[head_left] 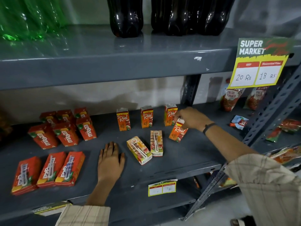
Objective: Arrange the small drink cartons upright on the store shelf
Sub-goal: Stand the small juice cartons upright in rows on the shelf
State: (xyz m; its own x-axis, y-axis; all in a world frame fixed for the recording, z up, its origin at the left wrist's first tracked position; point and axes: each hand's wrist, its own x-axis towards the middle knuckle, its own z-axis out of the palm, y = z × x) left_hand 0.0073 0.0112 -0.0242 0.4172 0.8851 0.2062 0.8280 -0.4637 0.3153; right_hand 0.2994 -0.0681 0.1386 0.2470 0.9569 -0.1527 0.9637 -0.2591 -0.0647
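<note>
The right hand (191, 118) grips a tilted Real carton (177, 131) by its top; it should be set upright toward the shelf's (187, 154) back edge, beside the standing row (146, 117). The left hand (110, 159) rests flat and released on the shelf.

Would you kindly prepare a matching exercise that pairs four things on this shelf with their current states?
Things:
1. Real carton under the right hand
2. Two straw-side-up cartons
3. Left hand
4. Back row of three Real cartons

States:
A. standing upright
B. flat on the shelf, palm down
C. tilted, gripped at the top
D. lying down

Pairs: 1-C, 2-D, 3-B, 4-A
</note>
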